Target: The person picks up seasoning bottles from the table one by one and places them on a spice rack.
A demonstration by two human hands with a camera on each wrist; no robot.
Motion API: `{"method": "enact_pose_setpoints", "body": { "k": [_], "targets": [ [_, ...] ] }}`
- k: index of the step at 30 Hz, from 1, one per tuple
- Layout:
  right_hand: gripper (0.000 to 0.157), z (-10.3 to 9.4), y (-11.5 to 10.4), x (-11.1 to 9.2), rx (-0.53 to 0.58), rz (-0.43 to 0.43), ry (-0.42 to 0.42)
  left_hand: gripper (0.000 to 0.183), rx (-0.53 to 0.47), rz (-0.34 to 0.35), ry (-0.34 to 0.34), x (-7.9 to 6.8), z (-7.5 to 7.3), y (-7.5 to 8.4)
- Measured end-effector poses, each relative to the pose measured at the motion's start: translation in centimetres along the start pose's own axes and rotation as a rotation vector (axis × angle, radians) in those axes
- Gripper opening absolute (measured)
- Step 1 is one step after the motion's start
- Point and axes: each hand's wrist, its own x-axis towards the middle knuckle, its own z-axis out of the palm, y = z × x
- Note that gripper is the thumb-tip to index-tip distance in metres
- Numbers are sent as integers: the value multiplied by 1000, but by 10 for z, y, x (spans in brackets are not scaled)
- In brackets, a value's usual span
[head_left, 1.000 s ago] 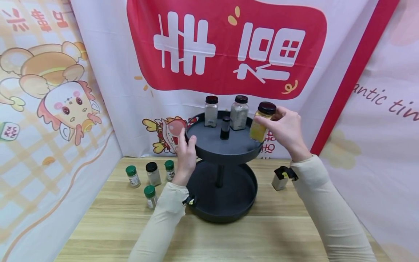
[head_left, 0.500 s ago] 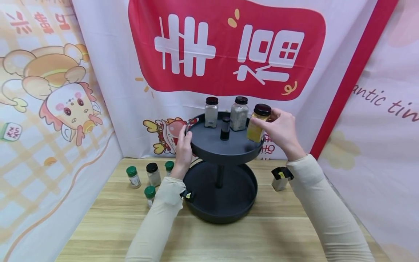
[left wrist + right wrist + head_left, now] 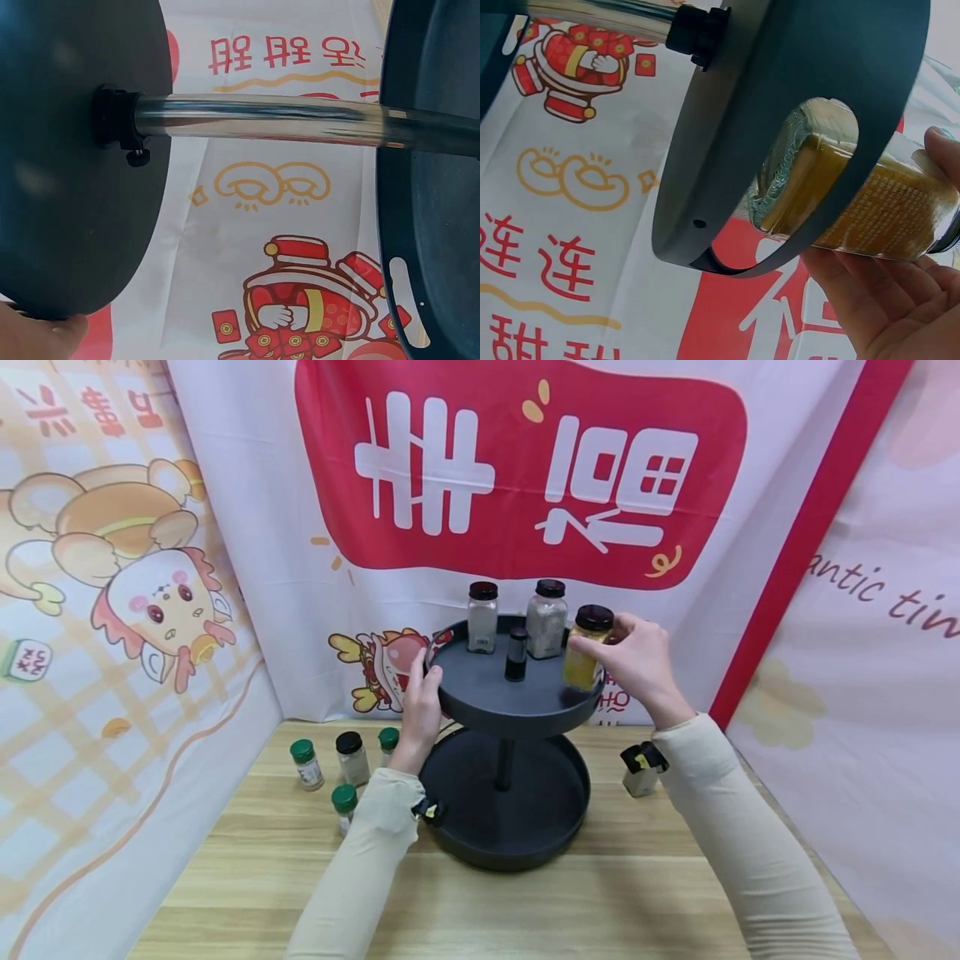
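Observation:
My right hand (image 3: 637, 660) grips a square glass spice jar (image 3: 582, 670) with a black lid and yellow-brown powder. Its base is just inside the right rim of a black two-tier round rack (image 3: 517, 720); in the right wrist view the jar (image 3: 885, 214) shows partly through the rim's cutout. My left hand (image 3: 422, 710) holds the upper tier's left edge, with the thumb (image 3: 64, 334) at the rim in the left wrist view. Two black-lidded jars, one pale (image 3: 482, 625) and one greyish (image 3: 546, 625), stand at the upper tier's back, behind the central post's black cap (image 3: 516, 653).
Left of the rack, several spice bottles stand on the wooden table (image 3: 247, 860): green-capped ones (image 3: 307, 767) and a black-capped one (image 3: 352, 760). Another pale jar (image 3: 639, 782) stands on the right, partly behind my wrist strap. Printed cloth (image 3: 262, 568) hangs behind and beside the table.
My right hand has brought the yellow jar left and down into the upper tier. My left hand has shifted slightly along the rim, its thumb now lower.

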Motion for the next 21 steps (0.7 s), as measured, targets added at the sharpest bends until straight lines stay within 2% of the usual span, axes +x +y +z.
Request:
{"method": "enact_pose_setpoints", "body": {
  "k": [9,14,19,21],
  "targets": [
    [62,1,7,1,-41,2,-9,49,31,2,6,-5,1,1],
    [61,3,10,1,-79,6,-18,50,27,-23,4,-7,1,4],
    [59,4,13,1,-91,20,-22,52,31,-54,3,-12,2,11],
    [60,4,14,1,-91,23,-25,52,38,-55,6,-16,3,20]
  ]
}}
